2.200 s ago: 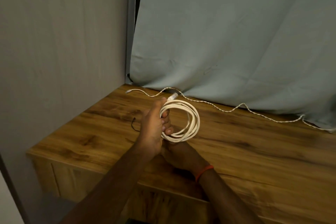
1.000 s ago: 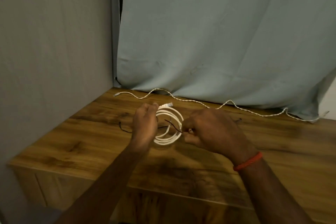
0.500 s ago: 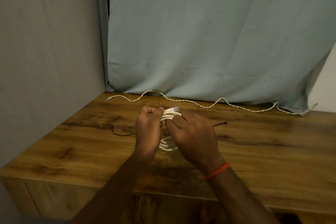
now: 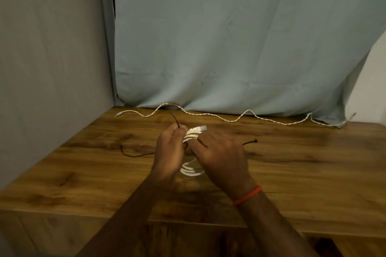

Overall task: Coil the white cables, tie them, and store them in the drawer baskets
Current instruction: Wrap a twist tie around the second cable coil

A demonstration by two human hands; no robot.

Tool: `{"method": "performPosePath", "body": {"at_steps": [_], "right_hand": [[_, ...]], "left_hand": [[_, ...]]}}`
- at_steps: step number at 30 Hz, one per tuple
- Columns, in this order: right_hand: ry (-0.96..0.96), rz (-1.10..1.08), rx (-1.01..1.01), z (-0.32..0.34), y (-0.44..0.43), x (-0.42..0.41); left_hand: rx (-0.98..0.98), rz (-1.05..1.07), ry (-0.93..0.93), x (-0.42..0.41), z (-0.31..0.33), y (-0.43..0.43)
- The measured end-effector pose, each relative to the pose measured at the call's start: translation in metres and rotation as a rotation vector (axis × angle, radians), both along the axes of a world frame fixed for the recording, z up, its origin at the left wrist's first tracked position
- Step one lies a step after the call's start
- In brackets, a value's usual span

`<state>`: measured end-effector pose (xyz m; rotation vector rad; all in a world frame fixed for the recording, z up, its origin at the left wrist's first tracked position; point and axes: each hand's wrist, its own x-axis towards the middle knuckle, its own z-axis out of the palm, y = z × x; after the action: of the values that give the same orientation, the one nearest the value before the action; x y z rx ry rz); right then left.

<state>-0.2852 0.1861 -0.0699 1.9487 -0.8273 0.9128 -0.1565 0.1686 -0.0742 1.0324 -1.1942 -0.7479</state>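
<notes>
Wood-grain tabletop (image 4: 83, 173) lies beneath the coiled white cable (image 4: 191, 171) — left hand (image 4: 170, 152) grips it with a black zip tie (image 4: 175, 120) poking up, right hand (image 4: 221, 158) pinches its other side — loose white cable (image 4: 289, 124) beyond it.

Coil: I see the coiled white cable (image 4: 191, 170) held over the middle of the brown wooden tabletop (image 4: 83, 183), with the left hand (image 4: 170, 152) at its 9 o'clock and the right hand (image 4: 219, 156) at 3.
Far edge: white twisted loose cable (image 4: 208, 115), at 12 o'clock of the coil.
Ties: thin black plastic zip tie (image 4: 135, 155) at the left hand's 9; second black zip tie (image 4: 250, 142) at the right hand's 3; third black zip tie (image 4: 175, 120) jutting from the left hand at 12.
</notes>
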Motion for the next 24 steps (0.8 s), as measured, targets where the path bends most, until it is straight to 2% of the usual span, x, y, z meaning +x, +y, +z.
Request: {"method": "performPosePath", "body": {"at_steps": [3,6,8,10,12,16,19,21,24], "right_hand": [[-0.111,-0.038,0.364,0.01,0.005,-0.011],[-0.305,0.012,0.755,0.029,0.014,-0.035],[-0.367,0.064,1.013,0.043,0.019,-0.055],[-0.395,0.15,1.155,0.055,0.025,-0.071],[-0.494,0.281,1.157,0.062,0.028,-0.081],[-0.812,0.606,1.227,0.061,0.029,-0.075],[-0.943,0.777,1.267,0.053,0.029,-0.06],[-1.024,0.783,1.224,0.047,0.027,-0.05],[-1.09,0.663,1.11,0.041,0.02,-0.041]], "left_hand": [[-0.025,0.048,-0.12,0.005,-0.005,-0.006],[-0.043,0.107,-0.205,0.014,-0.008,-0.011],[-0.028,0.126,-0.252,0.018,-0.009,-0.013],[-0.015,0.14,-0.28,0.021,-0.011,-0.014],[-0.009,0.145,-0.3,0.022,-0.013,-0.015],[0.017,0.088,-0.337,0.016,-0.017,-0.014],[-0.004,0.037,-0.381,0.01,-0.019,-0.012],[-0.054,0.024,-0.416,0.009,-0.022,-0.014],[-0.113,0.012,-0.471,0.01,-0.025,-0.015]]}}
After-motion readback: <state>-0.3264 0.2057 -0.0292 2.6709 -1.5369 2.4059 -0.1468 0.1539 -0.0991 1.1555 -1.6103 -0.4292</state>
